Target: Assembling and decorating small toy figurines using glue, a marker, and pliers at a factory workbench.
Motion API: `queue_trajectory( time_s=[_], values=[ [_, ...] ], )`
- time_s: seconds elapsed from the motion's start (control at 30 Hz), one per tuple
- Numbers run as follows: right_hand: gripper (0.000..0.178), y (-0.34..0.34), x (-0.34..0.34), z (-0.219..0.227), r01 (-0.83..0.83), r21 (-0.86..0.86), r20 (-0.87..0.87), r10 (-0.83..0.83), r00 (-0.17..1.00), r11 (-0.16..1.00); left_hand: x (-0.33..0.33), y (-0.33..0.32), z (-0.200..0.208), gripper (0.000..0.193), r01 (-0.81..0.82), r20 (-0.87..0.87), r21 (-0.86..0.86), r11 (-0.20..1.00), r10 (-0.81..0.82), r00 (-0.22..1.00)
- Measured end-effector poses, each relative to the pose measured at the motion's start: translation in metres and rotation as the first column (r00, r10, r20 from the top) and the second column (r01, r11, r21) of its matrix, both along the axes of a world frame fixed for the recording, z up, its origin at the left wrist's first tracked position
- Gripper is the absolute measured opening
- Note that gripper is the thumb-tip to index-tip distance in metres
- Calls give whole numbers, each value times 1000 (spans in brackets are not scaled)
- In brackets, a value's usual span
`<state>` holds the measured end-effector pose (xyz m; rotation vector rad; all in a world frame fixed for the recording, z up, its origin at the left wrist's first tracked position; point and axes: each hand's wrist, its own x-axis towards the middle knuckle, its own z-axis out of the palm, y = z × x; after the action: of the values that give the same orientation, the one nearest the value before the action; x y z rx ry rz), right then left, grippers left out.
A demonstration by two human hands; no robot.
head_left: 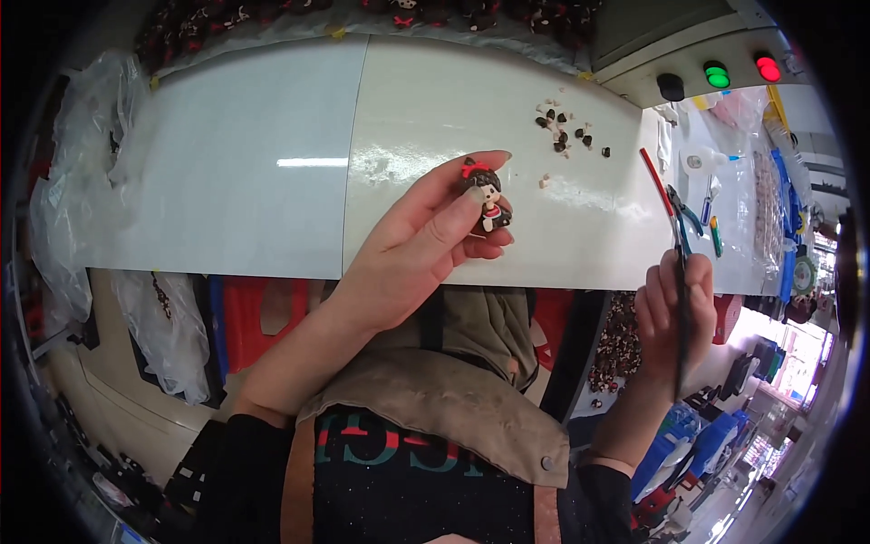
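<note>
In the head view, the left hand [426, 240] is raised over the near edge of the white bench [272, 163], fingers closed lightly around a small doll figure [485, 195] with dark hair, a red bow and a red dress. The figure rests on the fingertips, face up, thumb behind it. The right hand [675, 313] hangs just off the near right corner of the bench, fist clenched around a thin dark tool [681, 308] that stands roughly upright through the grip; its exact kind cannot be told.

To work on the figure well, the left hand would best keep it pinched by the body rather than the head, so the part being worked stays exposed, and the tool tip should approach slowly, with the hand steadied on the bench edge.

Toward the far right of the bench lies a scatter of small dark and pale bits [562, 127]. Near the right edge lie a red stick [654, 177] and blue-handled pliers [684, 216]. A clear plastic bag [72, 208] hangs off the left end; its contents cannot be made out. Along the far edge, a row of dark doll figures [381, 14] is heaped together.
</note>
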<state>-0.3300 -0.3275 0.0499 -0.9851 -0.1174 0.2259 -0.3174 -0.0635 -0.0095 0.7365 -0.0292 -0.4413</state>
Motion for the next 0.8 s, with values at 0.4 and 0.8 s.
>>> queue_trajectory(
  time_s=[0.4, 0.8],
  values=[
    [53, 45, -1, -12, 43, 192, 159, -75, 984, 980, 1, -9, 2, 47, -8, 46, 106, 994, 4, 999],
    [52, 48, 8, -15, 170, -398, 457, 34, 889, 901, -1, -8, 1, 43, 64, 50, 160, 985, -73, 996]
  ],
)
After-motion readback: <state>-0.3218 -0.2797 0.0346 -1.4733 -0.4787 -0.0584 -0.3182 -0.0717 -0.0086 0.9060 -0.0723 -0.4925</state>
